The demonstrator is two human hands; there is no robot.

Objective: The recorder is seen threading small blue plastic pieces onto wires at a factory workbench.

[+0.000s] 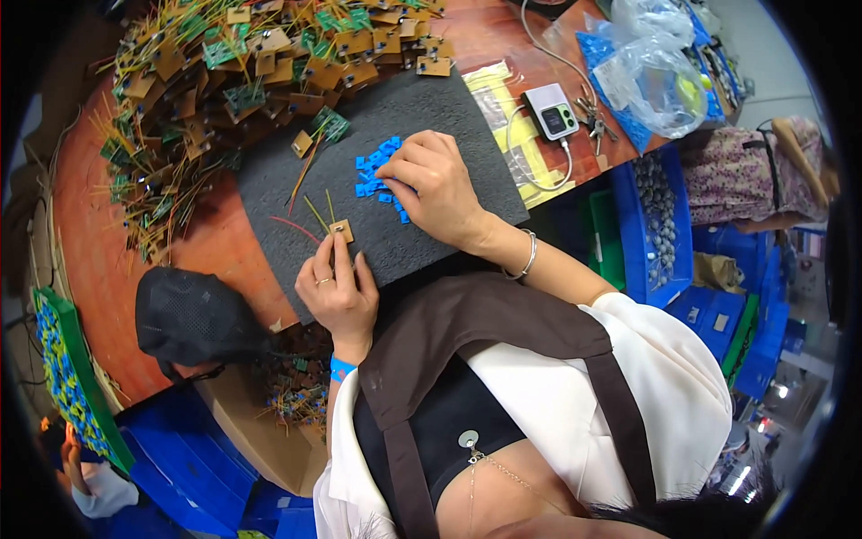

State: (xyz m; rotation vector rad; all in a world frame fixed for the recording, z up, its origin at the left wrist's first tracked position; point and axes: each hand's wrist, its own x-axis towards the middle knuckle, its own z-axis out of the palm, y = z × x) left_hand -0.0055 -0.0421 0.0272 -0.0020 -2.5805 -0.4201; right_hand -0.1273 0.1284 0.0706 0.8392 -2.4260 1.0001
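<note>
At a crowded workbench, a person's left hand (338, 289) pinches a small tan board (341, 231) between fingertips at the near edge of a dark foam mat (449, 117), its thin yellow and red wires (310, 208) fanning away across the foam. The right hand (433, 180) rests curled over a loose scatter of small blue parts (370, 168) near the mat's centre, fingertips down among them; whether it has one pinched cannot be told, since the fingers cover the spot.

The risks here look like small ones that add up. The blue parts lie unboxed and touching one another, so a sweep of the right wrist could likely push several off toward the mat's edge, where they would be hard to find against the blue bins (664, 225) below. The board is held only by its corner, and its trailing wires lie near a second tan board (303, 143) on the foam; lifting it carelessly could probably snag those leads or bend them. Behind the mat, a large heap of boards with yellow wires (233, 81) leans against the foam's far edge and may spill onto the working area if jostled. A black mesh cap (193, 316) sits beside the left wrist.
</note>
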